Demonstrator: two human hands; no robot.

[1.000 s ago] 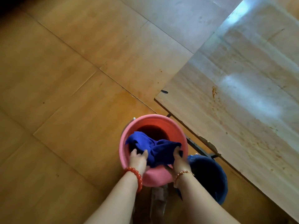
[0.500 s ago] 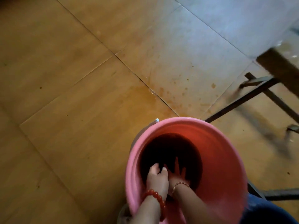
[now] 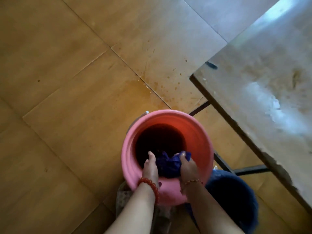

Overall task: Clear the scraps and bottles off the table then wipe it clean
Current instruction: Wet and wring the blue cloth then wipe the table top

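A pink bucket [image 3: 199, 132] stands on the floor below me, dark water inside. Both my hands are inside it, near the front rim, holding a bunched blue cloth [image 3: 166, 163] between them. My left hand [image 3: 150, 166], with a red bead bracelet on the wrist, grips the cloth's left side. My right hand [image 3: 187, 168], with a thin bead bracelet, grips its right side. The wooden table [image 3: 263, 92] fills the right of the view, its top stained and smeared.
A blue bucket [image 3: 236, 196] sits on the floor right of the pink one, partly under the table. Black metal table legs [image 3: 224, 164] run between them. The tan tiled floor [image 3: 76, 81] has orange splashes near the table corner.
The blue cloth went down into the dark water with both hands half a second ago and has come back up above it. The view has pulled back up, showing the table top again.
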